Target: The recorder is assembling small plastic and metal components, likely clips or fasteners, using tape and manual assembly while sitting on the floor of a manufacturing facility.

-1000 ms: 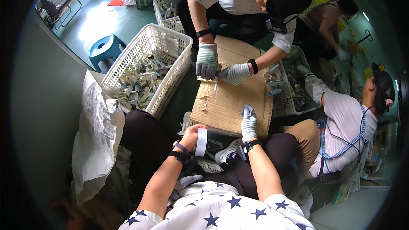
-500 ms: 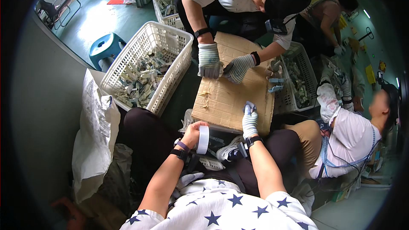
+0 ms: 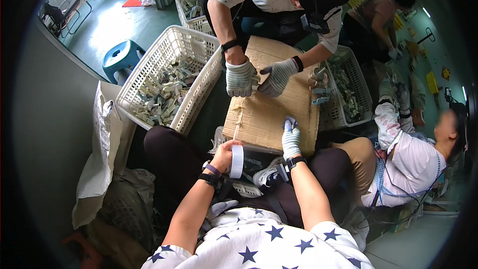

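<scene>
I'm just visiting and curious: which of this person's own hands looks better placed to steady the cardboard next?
Probably the right hand: gloved, it lies over the cardboard, while the bare left hand holds a white roll.

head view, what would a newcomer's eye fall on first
Probably the brown cardboard in the middle, under the wearer's gloved right hand. Next, the white roll in the bare left hand, by the cardboard's near edge. Then the white basket of small pieces, left of the cardboard.

Brown cardboard lies under the right hand, while the floor bears a white basket and blue stool.
</scene>
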`<move>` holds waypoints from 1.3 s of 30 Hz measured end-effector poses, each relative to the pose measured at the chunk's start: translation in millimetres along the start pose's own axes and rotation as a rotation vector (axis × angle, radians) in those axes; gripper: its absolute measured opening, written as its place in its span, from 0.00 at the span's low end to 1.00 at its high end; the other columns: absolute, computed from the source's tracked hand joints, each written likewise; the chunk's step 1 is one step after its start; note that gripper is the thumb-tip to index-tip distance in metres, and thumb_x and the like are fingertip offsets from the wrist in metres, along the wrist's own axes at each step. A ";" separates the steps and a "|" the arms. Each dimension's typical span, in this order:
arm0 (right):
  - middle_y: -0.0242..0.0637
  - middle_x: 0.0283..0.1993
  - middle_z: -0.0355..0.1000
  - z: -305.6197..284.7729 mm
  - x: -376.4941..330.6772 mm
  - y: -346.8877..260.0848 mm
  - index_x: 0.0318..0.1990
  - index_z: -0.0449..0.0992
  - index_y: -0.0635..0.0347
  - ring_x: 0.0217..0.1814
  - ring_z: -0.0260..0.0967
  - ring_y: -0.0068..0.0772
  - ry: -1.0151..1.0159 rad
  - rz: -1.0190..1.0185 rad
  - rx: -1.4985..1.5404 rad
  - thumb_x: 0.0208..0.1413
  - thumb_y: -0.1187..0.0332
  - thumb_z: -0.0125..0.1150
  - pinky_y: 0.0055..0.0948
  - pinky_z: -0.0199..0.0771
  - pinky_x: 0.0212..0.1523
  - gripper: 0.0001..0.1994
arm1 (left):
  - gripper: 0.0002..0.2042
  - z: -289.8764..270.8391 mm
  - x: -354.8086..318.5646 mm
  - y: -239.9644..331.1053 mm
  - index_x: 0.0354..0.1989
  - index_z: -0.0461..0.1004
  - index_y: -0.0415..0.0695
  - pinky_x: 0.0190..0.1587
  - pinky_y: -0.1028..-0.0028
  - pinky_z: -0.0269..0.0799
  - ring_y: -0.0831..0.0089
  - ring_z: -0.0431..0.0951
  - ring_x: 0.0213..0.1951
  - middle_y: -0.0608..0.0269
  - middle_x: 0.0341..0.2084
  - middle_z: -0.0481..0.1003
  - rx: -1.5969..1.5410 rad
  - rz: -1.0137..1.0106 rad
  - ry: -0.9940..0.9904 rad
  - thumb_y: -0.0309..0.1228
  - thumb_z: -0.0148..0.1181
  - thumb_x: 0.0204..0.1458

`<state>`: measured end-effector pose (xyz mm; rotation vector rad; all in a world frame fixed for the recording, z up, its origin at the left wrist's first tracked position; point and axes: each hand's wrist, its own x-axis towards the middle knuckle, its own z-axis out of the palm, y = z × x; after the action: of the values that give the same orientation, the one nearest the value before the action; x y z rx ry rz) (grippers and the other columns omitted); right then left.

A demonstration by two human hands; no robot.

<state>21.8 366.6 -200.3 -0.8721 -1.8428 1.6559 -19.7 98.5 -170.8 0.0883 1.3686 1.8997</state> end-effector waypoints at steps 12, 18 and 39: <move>0.26 0.35 0.67 1.8 -3.2 -12.1 0.45 0.71 0.59 0.34 0.60 0.19 -0.004 0.004 -0.009 0.60 0.68 0.49 0.21 0.65 0.39 0.09 | 0.08 -4.4 -0.2 -4.2 0.37 0.75 0.42 0.33 0.81 0.71 0.83 0.74 0.31 0.69 0.31 0.76 0.005 -0.063 -0.019 0.19 0.59 0.48; 0.26 0.36 0.67 3.4 -7.7 -20.4 0.45 0.71 0.59 0.34 0.60 0.19 0.000 -0.032 -0.063 0.61 0.67 0.49 0.22 0.64 0.39 0.10 | 0.06 -5.1 0.2 0.1 0.36 0.75 0.42 0.33 0.81 0.70 0.82 0.74 0.31 0.69 0.30 0.76 -0.042 -0.101 0.006 0.22 0.60 0.49; 0.25 0.31 0.72 52.4 -160.9 -110.0 0.41 0.74 0.58 0.24 0.64 0.14 -0.853 0.851 0.383 0.51 0.69 0.64 0.15 0.64 0.26 0.11 | 0.08 -19.0 11.2 -9.1 0.39 0.74 0.40 0.37 0.78 0.72 0.78 0.75 0.33 0.64 0.31 0.76 -0.125 -0.115 -0.052 0.22 0.59 0.50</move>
<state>76.3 206.2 -90.5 -0.9052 -1.5521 3.1740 -31.5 91.7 -190.4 -0.0025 1.1924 1.8682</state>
